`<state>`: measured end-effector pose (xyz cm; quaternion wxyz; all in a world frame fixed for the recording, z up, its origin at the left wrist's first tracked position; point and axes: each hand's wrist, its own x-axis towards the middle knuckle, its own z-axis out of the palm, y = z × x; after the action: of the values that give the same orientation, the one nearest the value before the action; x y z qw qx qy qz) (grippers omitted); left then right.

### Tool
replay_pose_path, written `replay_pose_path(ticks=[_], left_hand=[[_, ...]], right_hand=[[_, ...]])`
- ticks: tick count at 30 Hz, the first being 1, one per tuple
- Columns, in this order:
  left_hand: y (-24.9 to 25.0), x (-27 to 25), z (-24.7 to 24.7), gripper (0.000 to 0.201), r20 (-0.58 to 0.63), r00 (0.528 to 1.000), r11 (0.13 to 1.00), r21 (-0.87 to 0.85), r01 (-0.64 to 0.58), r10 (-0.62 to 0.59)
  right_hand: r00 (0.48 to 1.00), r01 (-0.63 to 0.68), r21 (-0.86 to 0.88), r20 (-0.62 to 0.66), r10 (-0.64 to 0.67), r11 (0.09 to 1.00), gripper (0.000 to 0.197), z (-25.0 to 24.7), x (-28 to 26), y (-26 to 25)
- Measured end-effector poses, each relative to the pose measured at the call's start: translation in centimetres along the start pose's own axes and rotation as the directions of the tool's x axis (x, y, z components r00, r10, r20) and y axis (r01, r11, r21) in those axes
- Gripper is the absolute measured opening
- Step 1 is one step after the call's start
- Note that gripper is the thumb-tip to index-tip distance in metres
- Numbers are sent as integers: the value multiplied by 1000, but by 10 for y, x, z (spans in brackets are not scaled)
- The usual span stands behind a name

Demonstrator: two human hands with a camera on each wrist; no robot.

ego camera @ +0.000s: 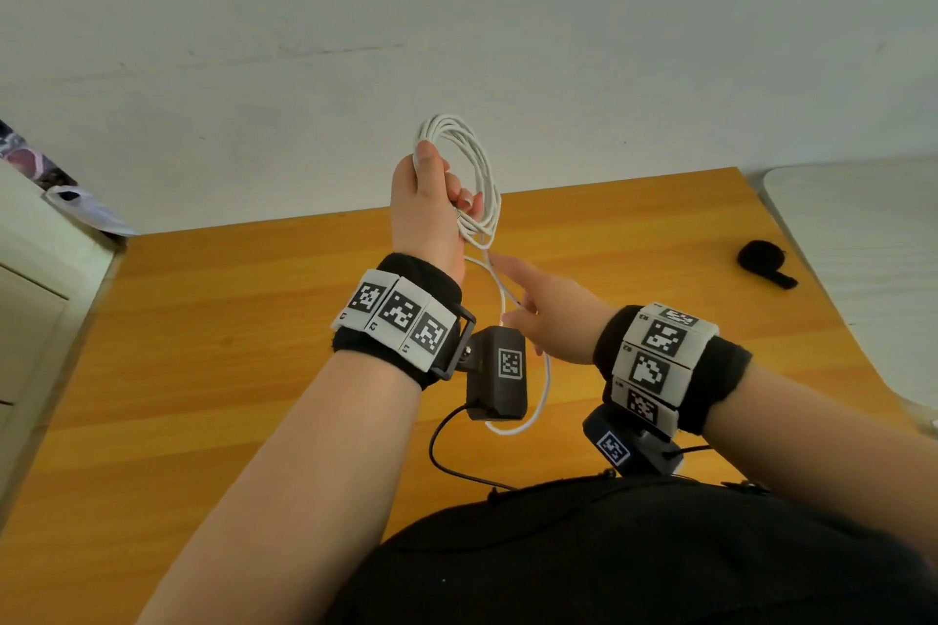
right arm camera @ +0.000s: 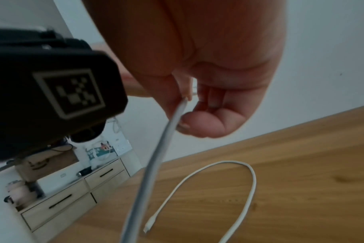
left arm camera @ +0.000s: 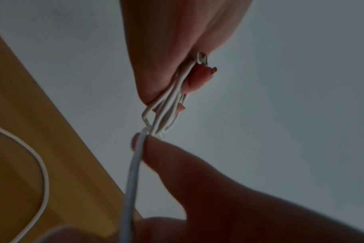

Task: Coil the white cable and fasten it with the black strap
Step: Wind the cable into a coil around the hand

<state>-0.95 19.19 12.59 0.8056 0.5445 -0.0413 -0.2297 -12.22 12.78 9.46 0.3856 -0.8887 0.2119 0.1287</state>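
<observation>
My left hand (ego camera: 431, 203) is raised above the wooden table (ego camera: 203, 371) and grips a bundle of several loops of the white cable (ego camera: 479, 168). In the left wrist view its fingers (left arm camera: 189, 80) curl round the loops (left arm camera: 168, 111). Just below, my right hand (ego camera: 533, 310) pinches the loose strand (right arm camera: 156, 156) between thumb and fingers (right arm camera: 197, 125), index finger pointing up toward the coil. The rest of the tail lies in a loop on the table (right arm camera: 249, 172), its connector end (right arm camera: 147, 228) free. The black strap (ego camera: 761, 261) lies rolled at the table's far right, away from both hands.
A white drawer cabinet (ego camera: 30, 299) stands left of the table, with a crumpled bag (ego camera: 81, 208) on top. A white rounded surface (ego camera: 863, 244) adjoins the table's right edge. A plain white wall is behind.
</observation>
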Motion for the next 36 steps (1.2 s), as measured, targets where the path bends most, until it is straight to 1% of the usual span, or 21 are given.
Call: replay_pose_path(ticks=[3, 4, 6, 8, 9, 10, 12, 15, 18, 19, 21, 24, 27, 30, 32, 34, 36], left_hand=[[-2, 2, -4, 30, -40, 996, 992, 97, -79, 83], [-3, 2, -6, 29, -42, 994, 987, 131, -96, 102], [-5, 2, -6, 27, -18, 989, 964, 223, -141, 149], [-7, 1, -5, 26, 37, 976, 918, 332, -215, 215], [-7, 0, -4, 26, 73, 966, 886, 386, -256, 248], [-7, -1, -3, 26, 110, 955, 847, 442, -294, 275], [-9, -2, -3, 24, 189, 935, 773, 526, -355, 300], [-17, -5, -4, 20, 295, 910, 709, 572, -413, 292], [-25, -8, -5, 20, 369, 894, 657, 613, -439, 253], [-27, -9, -5, 19, 387, 892, 645, 625, -440, 233], [-28, -11, -5, 20, 413, 889, 626, 645, -438, 197], [-27, -15, -6, 27, 449, 884, 575, 693, -435, 127], [-30, -16, -9, 27, 462, 885, 576, 711, -404, 52], [-34, -13, -11, 34, 439, 897, 553, 734, -395, 58], [-34, -12, -12, 30, 416, 908, 574, 730, -370, 56], [-31, -9, -15, 27, 383, 921, 596, 723, -349, 75], [-27, -5, -19, 28, 332, 937, 605, 725, -329, 112]], right_hand=[[997, -12, 29, -80, 15, 1000, 39, -4, 1, 0], [996, -6, 34, -90, 9, 999, 36, -6, 1, 0], [999, 16, 42, -49, -14, 999, 37, -8, -2, -2], [999, 29, 60, 19, -30, 998, 44, -9, -7, -5], [999, 32, 48, 33, -34, 998, 46, -10, -9, -6], [999, 39, 16, 25, -39, 999, 46, -11, -10, -7], [997, 55, -57, -50, -57, 997, 40, -14, -9, -7], [972, 74, -96, -213, -93, 993, 24, -22, -7, -7], [932, 125, 6, -344, -116, 992, 9, -27, -6, -7], [915, 144, 47, -386, -115, 988, 10, -28, -7, -7], [887, 164, 99, -450, -103, 981, 23, -29, -8, -8], [868, 177, 179, -493, -67, 968, 32, -33, -8, -7], [882, 183, 270, -470, -36, 945, 34, -38, -6, -3], [920, 195, 352, -388, -47, 916, 32, -39, -7, -4], [942, 195, 419, -331, -51, 887, 29, -41, -7, -3], [965, 146, 458, -260, -25, 877, 26, -44, -8, -1], [988, 76, 449, -155, -6, 890, 22, -47, -10, 3]])
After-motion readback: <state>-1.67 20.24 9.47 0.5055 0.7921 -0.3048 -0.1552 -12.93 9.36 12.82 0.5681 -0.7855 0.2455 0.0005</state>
